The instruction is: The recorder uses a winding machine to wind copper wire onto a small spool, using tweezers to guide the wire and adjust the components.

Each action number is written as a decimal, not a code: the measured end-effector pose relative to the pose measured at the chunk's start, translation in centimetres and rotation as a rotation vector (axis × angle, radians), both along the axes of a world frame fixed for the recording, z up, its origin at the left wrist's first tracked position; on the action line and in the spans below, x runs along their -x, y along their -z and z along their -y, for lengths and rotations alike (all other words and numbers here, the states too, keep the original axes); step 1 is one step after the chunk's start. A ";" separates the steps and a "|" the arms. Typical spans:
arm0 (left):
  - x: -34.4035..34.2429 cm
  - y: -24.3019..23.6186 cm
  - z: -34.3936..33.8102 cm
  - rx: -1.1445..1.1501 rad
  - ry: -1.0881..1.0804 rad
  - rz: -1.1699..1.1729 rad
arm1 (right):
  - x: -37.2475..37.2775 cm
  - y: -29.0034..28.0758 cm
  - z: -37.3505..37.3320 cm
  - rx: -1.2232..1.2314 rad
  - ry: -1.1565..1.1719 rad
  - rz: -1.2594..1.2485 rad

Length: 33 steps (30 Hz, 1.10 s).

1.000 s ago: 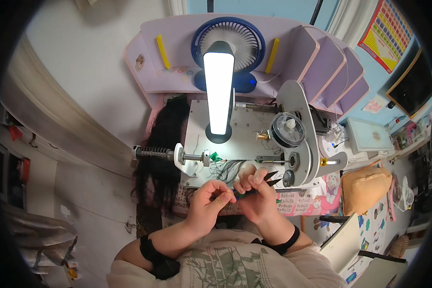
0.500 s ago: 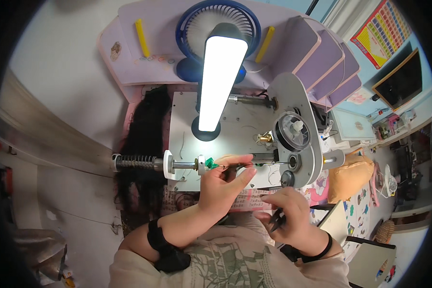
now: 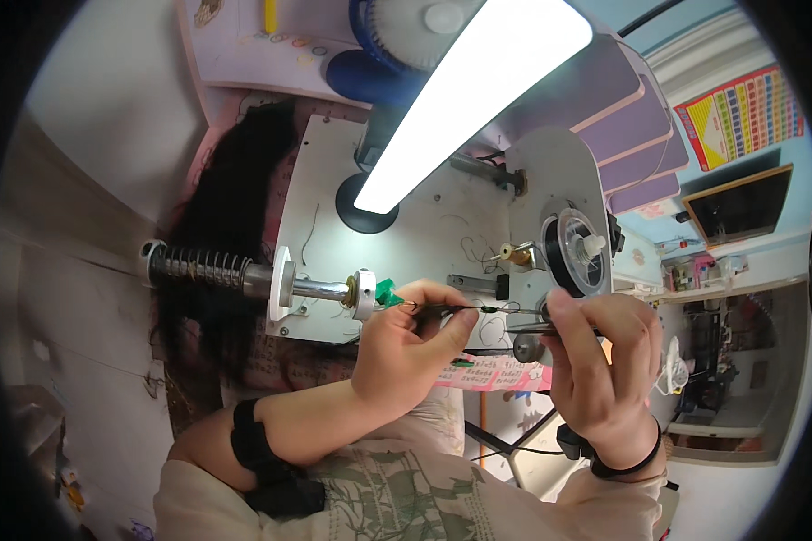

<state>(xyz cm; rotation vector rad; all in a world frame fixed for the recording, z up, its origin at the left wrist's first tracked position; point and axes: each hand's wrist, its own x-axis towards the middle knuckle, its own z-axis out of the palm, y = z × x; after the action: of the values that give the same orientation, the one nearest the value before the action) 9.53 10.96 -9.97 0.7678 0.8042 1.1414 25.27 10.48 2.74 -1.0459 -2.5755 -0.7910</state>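
My left hand [image 3: 415, 338] pinches a thin bundle of dark strands [image 3: 447, 311] between thumb and forefinger. The bundle runs roughly level between two shafts, with a small green binding [image 3: 489, 309] just right of my fingertips. Green tape [image 3: 387, 293] wraps its left end beside the white collar of the spring-loaded shaft [image 3: 320, 288]. At the right end, my right hand [image 3: 604, 361] is closed, thumb against fingers, around a slim metal tool [image 3: 532, 329]. That tool lies just below the wire at the bundle's end; the fingers hide most of it, so its kind is unclear.
The white machine base [image 3: 415, 243] carries a clear spool of black thread [image 3: 579, 252] and a brass fitting [image 3: 516, 254] on the right. A lit lamp [image 3: 469, 99] leans over it. Long black hair [image 3: 235, 198] lies left; a blue fan [image 3: 370, 77] stands behind.
My right hand has risen from below the machine to the bundle's right end, bringing the tool along. My left hand keeps its pinch. The view has shifted closer to the machine.
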 end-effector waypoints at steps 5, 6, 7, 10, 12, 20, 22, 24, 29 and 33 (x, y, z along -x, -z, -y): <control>0.1 -0.6 0.2 0.079 0.045 0.264 | 0.7 -0.2 -0.9 -0.118 -0.104 0.133; 0.0 -0.6 0.1 0.084 0.051 0.248 | 0.9 -0.3 -1.0 -0.155 -0.107 0.180; -0.1 -0.7 0.1 0.090 0.058 0.231 | 1.0 -0.3 -1.1 -0.150 -0.112 0.183; 0.2 -1.0 0.0 0.109 0.067 0.142 | 1.0 -0.3 -1.0 -0.156 -0.085 0.224; 0.0 -1.2 0.1 0.078 0.062 0.136 | 0.9 -0.3 -1.0 -0.162 -0.073 0.249; -0.9 -0.9 0.1 0.031 -0.134 0.197 | 0.7 -0.1 -1.1 -0.159 -0.058 0.261; -0.7 -0.3 -0.1 -0.163 -0.120 0.028 | 0.8 -0.1 -1.0 -0.153 -0.046 0.261; -0.7 -0.2 0.0 -0.132 -0.097 0.040 | 0.8 0.0 -1.0 -0.154 -0.046 0.243; -0.5 0.0 0.4 -0.015 -0.058 0.054 | 0.6 0.0 -1.1 -0.157 -0.052 0.233; -0.6 -0.8 0.2 -0.012 -0.080 0.080 | 0.5 0.2 -1.0 -0.150 -0.039 0.219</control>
<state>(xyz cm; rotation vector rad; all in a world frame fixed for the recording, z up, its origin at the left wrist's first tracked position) 10.12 10.74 -9.13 0.7004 0.7671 1.2416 24.77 11.45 2.58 -0.9064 -2.6538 -1.1253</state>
